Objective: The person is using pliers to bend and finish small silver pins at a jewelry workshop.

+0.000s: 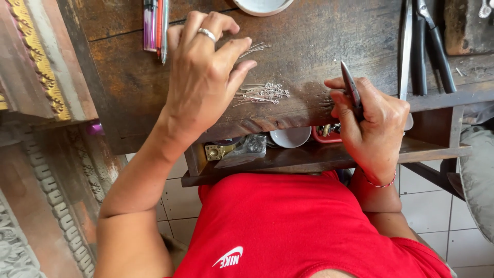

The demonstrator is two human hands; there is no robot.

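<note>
On the worn wooden workbench (319, 36), a small heap of thin metal pins with looped ends (263, 93) lay near the front edge, between the two hands. A few more loose pins (254, 49) lay just beyond, close to the fingertips of the left hand (203, 77). That hand, with a silver ring (207, 34) on one finger, hovered over the bench with its fingers curled and drawn together near those loose pins; whether they actually pinched one could not be told. The right hand (373, 128) was clenched around a pair of small pointed pliers (350, 86), the tip pointing away from the person, just right of the heap. A thin red bracelet (380, 184) circled that wrist.

Further back on the bench, black-handled pliers and cutters (429, 46) lay to the right, several pens (156, 25) to the left, and the rim of a white dish (262, 6) showed at the far edge. On the shelf (309, 157) under the benchtop sat a small white bowl (290, 136), a clear plastic bag (242, 152), a brass-coloured piece (216, 151) and a red tray (324, 136). The person wore a red shirt (288, 226). A carved, gilded wooden frame (36, 67) stood at the left above the tiled floor (432, 211).
</note>
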